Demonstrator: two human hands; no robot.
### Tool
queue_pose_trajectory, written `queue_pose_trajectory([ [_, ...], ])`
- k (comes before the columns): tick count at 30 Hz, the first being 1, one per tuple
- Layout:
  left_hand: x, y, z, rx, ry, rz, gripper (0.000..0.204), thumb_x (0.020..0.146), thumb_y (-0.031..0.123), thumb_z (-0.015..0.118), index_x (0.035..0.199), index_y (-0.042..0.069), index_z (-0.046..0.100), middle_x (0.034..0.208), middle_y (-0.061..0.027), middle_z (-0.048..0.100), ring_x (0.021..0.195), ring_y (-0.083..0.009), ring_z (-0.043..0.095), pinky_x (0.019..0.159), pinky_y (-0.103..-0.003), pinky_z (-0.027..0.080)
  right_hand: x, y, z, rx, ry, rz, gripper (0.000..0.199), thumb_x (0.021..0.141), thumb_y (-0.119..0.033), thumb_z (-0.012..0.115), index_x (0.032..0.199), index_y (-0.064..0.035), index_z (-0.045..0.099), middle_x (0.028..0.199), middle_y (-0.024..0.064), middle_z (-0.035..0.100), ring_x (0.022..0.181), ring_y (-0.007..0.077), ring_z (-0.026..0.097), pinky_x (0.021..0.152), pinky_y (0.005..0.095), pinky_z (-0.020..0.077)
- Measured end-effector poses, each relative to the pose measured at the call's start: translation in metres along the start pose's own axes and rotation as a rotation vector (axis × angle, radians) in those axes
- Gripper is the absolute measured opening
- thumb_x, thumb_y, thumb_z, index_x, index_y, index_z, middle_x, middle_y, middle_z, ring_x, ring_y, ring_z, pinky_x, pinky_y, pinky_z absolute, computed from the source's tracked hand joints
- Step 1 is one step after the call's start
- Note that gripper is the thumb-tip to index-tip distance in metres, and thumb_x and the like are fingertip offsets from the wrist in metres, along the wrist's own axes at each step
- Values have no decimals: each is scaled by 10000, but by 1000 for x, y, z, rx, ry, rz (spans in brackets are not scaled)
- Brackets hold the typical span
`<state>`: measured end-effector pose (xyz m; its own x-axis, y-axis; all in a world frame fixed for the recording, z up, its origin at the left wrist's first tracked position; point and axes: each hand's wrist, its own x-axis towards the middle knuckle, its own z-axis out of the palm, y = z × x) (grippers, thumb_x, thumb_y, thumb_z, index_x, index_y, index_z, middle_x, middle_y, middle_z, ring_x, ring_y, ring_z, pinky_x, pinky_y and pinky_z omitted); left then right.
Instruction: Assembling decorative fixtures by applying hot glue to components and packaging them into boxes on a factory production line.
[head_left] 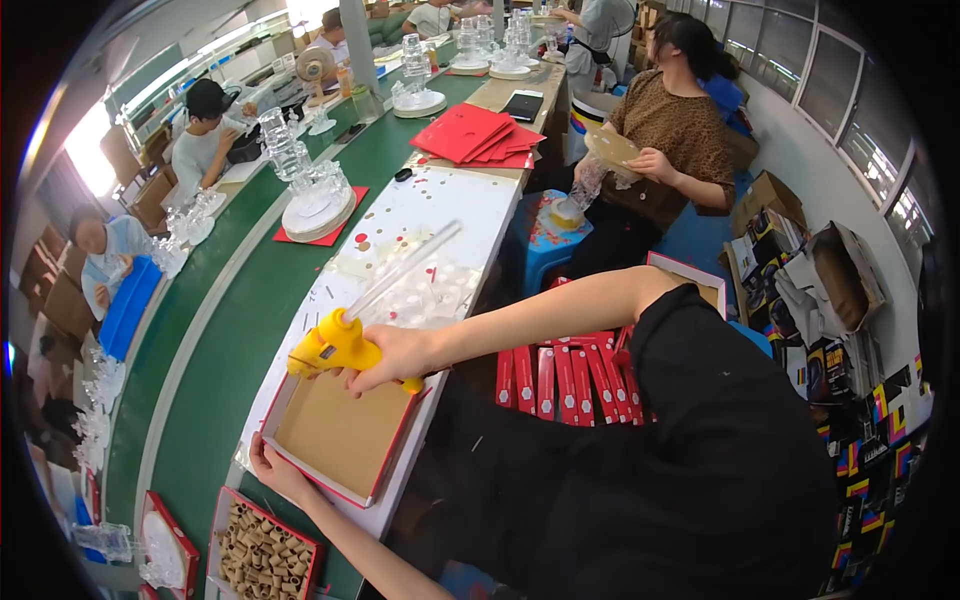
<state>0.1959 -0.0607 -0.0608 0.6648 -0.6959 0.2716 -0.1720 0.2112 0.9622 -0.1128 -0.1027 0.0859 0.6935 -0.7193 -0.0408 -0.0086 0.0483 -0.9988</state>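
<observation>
My right hand (pixel 395 357) is wrapped round a yellow hot glue gun (pixel 336 345), with a long clear glue stick (pixel 405 268) standing out of its back. The gun is over the far edge of a shallow red-edged cardboard box (pixel 335 430), whose brown inside faces up. At the box's near left corner my left hand (pixel 280 468) grips the rim, its fingers on the outer side. The box lies on a white board (pixel 385 225) spotted with glue and red and brown dots.
A tray of short cardboard tubes (pixel 265 550) sits at lower left. Beyond the board are red sheets (pixel 475 135) and a clear plastic stack on round white discs (pixel 318 212). Red boxes (pixel 570 385) stand to my right. A co-worker (pixel 675 130) holds a round board; others sit across the green conveyor (pixel 240 320).
</observation>
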Motion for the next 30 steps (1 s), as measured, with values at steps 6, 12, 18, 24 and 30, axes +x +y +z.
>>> queue_pose_trajectory([
  [6,3,2,9,23,23,93,276,873,107,553,1098,-41,615,1081,-120,636,1005,-198,579,926,-295,428,6,14,-15,-68,-79,1,408,803,-96,698,1172,-46,534,1011,38,635,998,128,588,892,282,461],
  [12,-4,3,0,-90,105,72,181,890,21,526,1042,-33,609,1036,-99,636,959,-163,594,867,-269,459,1,3,1,-15,-107,195,399,803,-117,670,1155,-10,516,903,55,608,804,125,630,712,267,527],
  [18,-5,10,8,-145,55,59,163,888,11,507,1010,-37,604,968,-91,641,902,-149,601,823,-262,470,28,19,13,-34,-167,244,355,817,-174,622,1121,-16,525,765,35,570,683,100,563,602,234,474],
  [24,-4,11,11,-63,31,52,168,873,29,525,994,-36,622,958,-97,653,904,-161,607,833,-278,466,47,35,29,-75,-188,316,259,827,-183,618,1037,-44,556,696,7,540,621,77,545,541,229,437],
  [30,-1,13,11,-72,37,41,190,864,10,495,990,-32,631,957,-107,655,902,-167,609,824,-274,467,49,32,28,-156,-160,281,260,844,-198,602,1045,-39,560,688,-9,521,613,70,516,544,225,426],
])
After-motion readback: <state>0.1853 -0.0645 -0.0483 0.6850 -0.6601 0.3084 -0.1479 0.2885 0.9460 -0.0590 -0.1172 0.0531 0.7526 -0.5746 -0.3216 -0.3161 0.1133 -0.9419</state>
